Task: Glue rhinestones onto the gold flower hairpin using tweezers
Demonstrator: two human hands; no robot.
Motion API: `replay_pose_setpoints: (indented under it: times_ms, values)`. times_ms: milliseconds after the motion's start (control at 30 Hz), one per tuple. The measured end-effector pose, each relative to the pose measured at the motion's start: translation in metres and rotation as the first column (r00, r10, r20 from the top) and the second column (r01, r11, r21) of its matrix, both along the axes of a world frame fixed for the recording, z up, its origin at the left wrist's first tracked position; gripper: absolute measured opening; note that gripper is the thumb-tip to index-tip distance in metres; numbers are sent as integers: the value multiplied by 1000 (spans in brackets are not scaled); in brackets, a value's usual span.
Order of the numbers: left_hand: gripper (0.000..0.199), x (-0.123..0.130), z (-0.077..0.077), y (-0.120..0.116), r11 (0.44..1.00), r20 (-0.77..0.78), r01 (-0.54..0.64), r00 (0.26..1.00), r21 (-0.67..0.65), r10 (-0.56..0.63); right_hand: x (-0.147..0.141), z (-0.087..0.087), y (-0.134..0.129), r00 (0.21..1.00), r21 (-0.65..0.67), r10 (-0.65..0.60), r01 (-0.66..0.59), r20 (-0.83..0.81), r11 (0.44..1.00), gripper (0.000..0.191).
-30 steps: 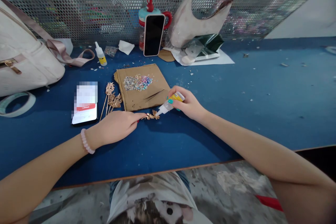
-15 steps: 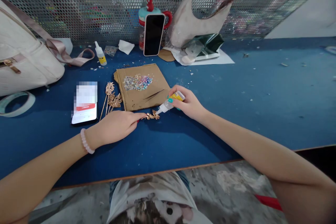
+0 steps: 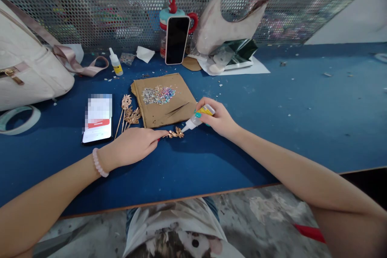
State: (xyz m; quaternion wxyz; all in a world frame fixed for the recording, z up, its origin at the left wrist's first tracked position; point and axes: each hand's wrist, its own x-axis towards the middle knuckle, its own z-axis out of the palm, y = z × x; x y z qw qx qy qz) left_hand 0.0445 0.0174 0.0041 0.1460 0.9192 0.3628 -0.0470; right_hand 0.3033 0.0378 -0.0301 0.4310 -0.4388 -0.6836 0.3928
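My left hand (image 3: 134, 145) is closed on the stem end of a gold flower hairpin (image 3: 176, 133), which lies on the blue table beyond the fingertips. My right hand (image 3: 218, 120) grips a small glue bottle (image 3: 198, 117) with a yellow label, its nozzle tilted down at the right end of the hairpin's flowers. Just behind them is a piece of cardboard (image 3: 165, 117) with a pile of small coloured gems (image 3: 159, 94) and tweezers (image 3: 178, 108) on it. More gold hairpins (image 3: 132, 116) lie left of the cardboard.
A lit phone (image 3: 98, 119) and a tape roll (image 3: 19, 120) are at left, near a white bag (image 3: 30, 60). Behind stand another glue bottle (image 3: 116, 62), a dark-screened phone (image 3: 177, 40) against a cup (image 3: 173, 13), and a pale handbag (image 3: 232, 30).
My right hand and the glue bottle have shifted very slightly to the right. My left hand and the hairpin look unmoved.
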Motion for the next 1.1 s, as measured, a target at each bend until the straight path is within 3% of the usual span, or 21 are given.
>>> replay_pose_setpoints:
  times_ms: [233,400,667,933,1100]
  values:
    - [41,0,0,-2,999,47,28,998,29,-30,3,-3,2,961,-106,-12,-18,-276,994,12]
    - [43,1,0,-7,996,95,27,995,86,-35,6,5,1,891,-84,-26,-14,-454,996,14]
    - [44,2,-1,-6,997,109,15,994,78,-24,8,13,-1,927,-62,-72,53,-369,997,24]
    - [42,1,-1,-5,997,125,67,990,31,-71,13,12,-6,961,47,63,-52,-271,998,21]
    - [43,1,-2,-5,994,105,100,989,40,-104,13,11,-8,971,93,75,-54,-229,994,21]
